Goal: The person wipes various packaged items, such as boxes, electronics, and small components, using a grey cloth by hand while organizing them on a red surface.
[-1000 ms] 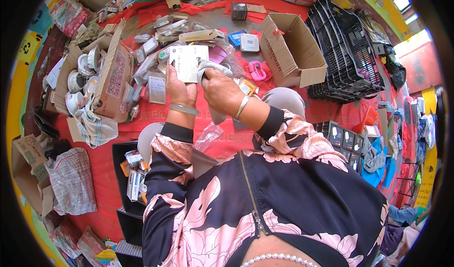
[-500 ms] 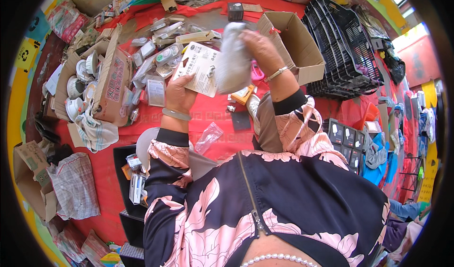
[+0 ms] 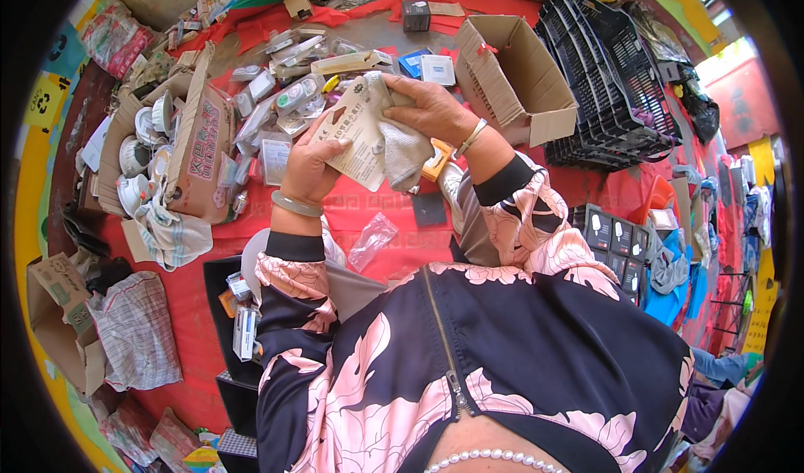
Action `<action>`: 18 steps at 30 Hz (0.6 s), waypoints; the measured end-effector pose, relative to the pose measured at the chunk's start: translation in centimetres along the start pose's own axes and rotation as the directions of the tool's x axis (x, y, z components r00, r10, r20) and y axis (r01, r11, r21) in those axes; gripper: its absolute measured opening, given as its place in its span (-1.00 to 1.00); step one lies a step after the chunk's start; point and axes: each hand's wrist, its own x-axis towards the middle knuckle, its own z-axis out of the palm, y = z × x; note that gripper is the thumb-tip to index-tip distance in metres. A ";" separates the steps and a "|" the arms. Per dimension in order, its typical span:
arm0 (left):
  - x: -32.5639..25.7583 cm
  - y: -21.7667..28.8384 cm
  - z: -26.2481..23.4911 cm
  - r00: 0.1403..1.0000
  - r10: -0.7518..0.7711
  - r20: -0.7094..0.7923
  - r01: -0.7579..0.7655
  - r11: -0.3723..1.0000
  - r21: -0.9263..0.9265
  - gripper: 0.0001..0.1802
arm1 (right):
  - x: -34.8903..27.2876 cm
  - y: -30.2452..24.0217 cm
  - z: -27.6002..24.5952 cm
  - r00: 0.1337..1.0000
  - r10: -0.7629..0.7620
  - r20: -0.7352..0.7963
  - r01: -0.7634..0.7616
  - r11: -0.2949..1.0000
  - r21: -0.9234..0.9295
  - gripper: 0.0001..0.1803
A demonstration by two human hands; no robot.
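Observation:
My left hand grips a white printed packaging card by its left edge, thumb on the front. The card is tilted, with a cut-out near its top corner. A greyish-white cloth is bunched in my right hand and lies against the card's right side, covering part of it. Both hands are raised in front of me, above the red floor covering. Just below the right hand sits a small orange box, and a clear plastic bag lies nearer to me.
At left, a cardboard box holds several round white fittings. Packaged goods are piled beyond my left hand, with a white square panel nearby. An open carton and stacked black crates stand at right.
My right hand has brought the cloth down and left onto the card; before, it was higher and blurred. The card has tilted, and the white square panel has come into sight.

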 end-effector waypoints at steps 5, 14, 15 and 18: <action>0.3 -0.4 0.3 0.999 0.037 0.012 -0.035 0.987 -0.158 -0.43 | 0.7 0.7 0.6 0.978 0.153 -0.140 -0.082 0.905 0.417 -0.66; 2.0 -4.0 -0.6 0.982 0.158 -0.101 -0.175 0.968 -0.178 -0.57 | 1.8 4.3 2.6 0.794 0.236 -0.560 -0.041 0.941 0.337 -0.78; 2.1 -3.5 -0.5 0.986 0.150 -0.078 -0.161 0.975 -0.156 -0.58 | 1.9 5.3 1.9 0.755 0.299 -0.584 -0.084 0.927 0.366 -0.80; 1.1 -1.7 -1.3 0.990 0.116 -0.078 -0.121 0.990 -0.066 -0.57 | 1.8 4.6 -2.4 0.659 0.412 -0.629 -0.045 0.857 0.514 -0.77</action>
